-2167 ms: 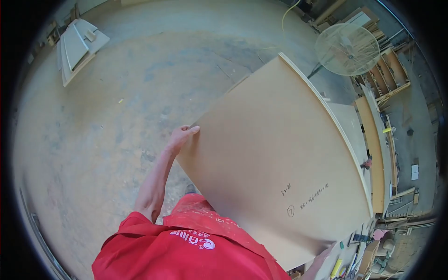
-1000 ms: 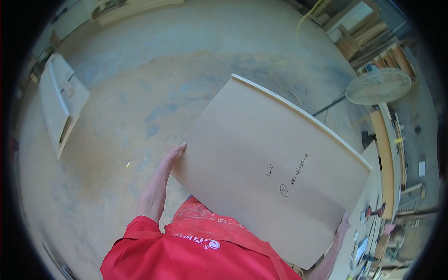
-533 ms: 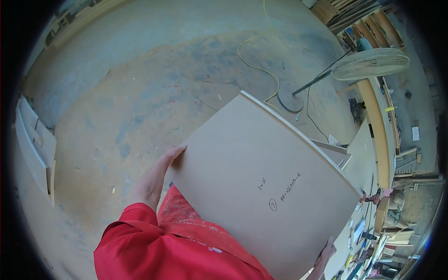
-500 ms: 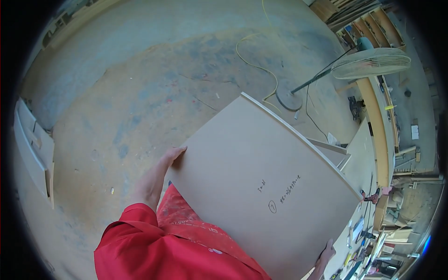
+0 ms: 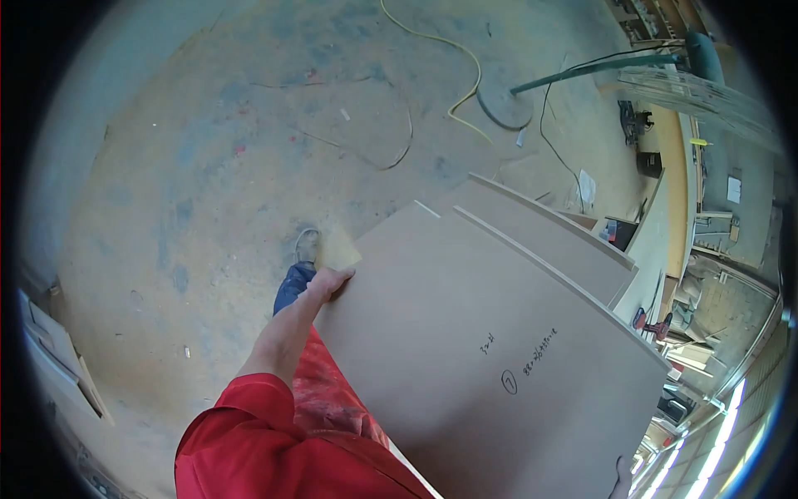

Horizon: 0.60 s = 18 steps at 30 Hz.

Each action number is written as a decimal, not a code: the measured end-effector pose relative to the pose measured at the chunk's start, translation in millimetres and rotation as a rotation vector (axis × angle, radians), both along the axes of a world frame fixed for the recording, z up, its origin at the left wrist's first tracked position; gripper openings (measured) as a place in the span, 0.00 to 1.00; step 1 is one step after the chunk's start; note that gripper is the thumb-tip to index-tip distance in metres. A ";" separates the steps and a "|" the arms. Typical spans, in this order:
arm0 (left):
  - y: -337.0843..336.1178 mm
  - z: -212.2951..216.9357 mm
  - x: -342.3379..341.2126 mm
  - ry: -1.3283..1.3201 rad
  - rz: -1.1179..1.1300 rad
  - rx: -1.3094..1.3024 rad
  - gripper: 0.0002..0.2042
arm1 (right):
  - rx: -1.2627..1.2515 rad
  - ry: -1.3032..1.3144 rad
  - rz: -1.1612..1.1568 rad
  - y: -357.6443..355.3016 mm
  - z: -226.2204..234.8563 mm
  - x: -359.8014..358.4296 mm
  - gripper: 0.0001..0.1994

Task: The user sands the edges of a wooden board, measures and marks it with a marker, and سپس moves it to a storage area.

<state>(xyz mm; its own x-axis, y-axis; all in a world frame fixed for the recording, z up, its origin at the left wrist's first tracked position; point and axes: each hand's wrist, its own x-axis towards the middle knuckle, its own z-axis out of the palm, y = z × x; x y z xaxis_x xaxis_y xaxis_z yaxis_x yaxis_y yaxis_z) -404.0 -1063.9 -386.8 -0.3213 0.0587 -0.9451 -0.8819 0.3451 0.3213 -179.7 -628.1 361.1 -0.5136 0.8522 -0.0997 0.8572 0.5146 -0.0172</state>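
A large flat grey-beige board point(image 5: 465, 308) with handwritten marks and a narrow strip along its far right edge spans the space in front of me. My left hand point(image 5: 335, 283) grips its left edge, thumb on top. At the lower right, my right hand point(image 5: 623, 476) holds the opposite edge; only part of it shows, and its other fingers are hidden. Just beyond the board's far right edge lies a second similar panel point(image 5: 540, 229) with a raised edge, partly covered. My shoe point(image 5: 307, 244) shows on the floor beyond my left hand.
A standing fan point(image 5: 698, 91) is at the upper right, its base point(image 5: 504, 108) on the floor. A yellow hose point(image 5: 477, 71) and a dark cable point(image 5: 544, 125) trail nearby. On the right, a red cordless drill point(image 5: 657, 324) rests by the bench. More panels point(image 5: 62, 358) stand at the left.
The board has shifted slightly right, and more of the second panel shows beyond it. My shoe and trouser leg have come into view. The view has turned; both hands keep their hold.
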 end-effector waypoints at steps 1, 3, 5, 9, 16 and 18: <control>11.5 18.4 -12.3 -0.009 -0.043 0.004 0.36 | 0.046 -0.033 0.266 0.0 -1.2 5.8 0.35; 11.1 34.4 -23.8 -0.028 -0.091 -0.007 0.36 | 0.065 -0.077 0.528 1.9 -1.9 3.1 0.37; 5.8 33.2 -29.9 -0.013 -0.274 -0.070 0.33 | -0.071 -0.004 0.405 3.2 -11.7 -14.9 0.35; -1.2 11.0 -31.2 -0.006 -0.241 0.026 0.31 | -0.315 0.131 0.165 -1.0 -29.7 -76.7 0.32; -11.0 -60.0 9.6 0.170 -0.237 0.044 0.27 | -0.668 0.392 -0.290 -25.4 -54.4 -200.5 0.27; -14.6 -113.6 47.3 0.280 -0.234 0.026 0.24 | -0.782 0.463 -0.412 -37.2 -61.4 -230.1 0.26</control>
